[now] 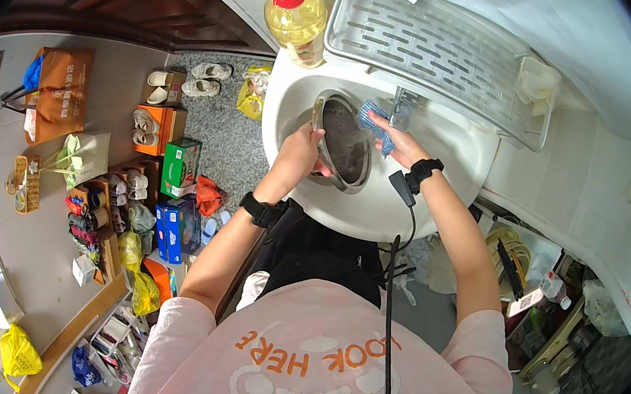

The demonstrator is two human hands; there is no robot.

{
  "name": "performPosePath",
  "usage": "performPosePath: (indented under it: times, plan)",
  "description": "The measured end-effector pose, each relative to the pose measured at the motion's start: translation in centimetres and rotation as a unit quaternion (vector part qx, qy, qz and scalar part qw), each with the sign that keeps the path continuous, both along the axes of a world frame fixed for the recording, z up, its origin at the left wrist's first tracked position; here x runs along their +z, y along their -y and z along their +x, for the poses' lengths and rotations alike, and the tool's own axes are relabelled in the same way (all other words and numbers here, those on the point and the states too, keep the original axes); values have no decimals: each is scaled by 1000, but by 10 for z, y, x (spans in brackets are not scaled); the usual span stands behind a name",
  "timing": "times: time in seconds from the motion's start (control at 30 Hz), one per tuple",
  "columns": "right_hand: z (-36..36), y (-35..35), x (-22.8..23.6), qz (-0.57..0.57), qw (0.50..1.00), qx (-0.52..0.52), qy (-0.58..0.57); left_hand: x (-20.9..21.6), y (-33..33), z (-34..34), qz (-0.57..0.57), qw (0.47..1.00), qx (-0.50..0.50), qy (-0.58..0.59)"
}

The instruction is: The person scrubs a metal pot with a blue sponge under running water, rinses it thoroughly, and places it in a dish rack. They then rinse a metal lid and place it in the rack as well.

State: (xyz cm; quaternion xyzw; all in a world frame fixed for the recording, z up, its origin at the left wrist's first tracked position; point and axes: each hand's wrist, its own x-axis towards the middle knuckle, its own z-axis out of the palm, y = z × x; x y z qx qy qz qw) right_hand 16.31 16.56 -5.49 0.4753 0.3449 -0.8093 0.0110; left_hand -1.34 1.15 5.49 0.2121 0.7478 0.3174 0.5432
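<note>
A round metal pot point(345, 143) with a dark inside is tilted over the white washbasin point(454, 156). My left hand point(302, 152) is closed on its near-left rim, with the thumb over the edge. In my right hand point(398, 139) is a bunched blue-and-white cloth point(373, 116), held at the pot's right side, just below the metal faucet point(403, 108). What the pot's bottom rests on is hidden.
A yellow liquid bottle with a red pump point(296, 21) stands on the basin's back-left edge. Behind the basin sits a grey slotted dish rack point(432, 52). A black cable point(389, 312) hangs before me. Shoe boxes point(180, 166) and shoes fill the left side.
</note>
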Motion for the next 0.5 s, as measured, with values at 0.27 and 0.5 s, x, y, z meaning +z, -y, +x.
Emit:
performPosePath:
  times: [0.27,0.5]
  plan:
    - [-11,-3,1,-28,983,-122,-133,4,7,1,4,999,-13,-35]
    - [-9,-3,2,-1,994,-28,-108,2,9,0,-6,998,-27,-57]
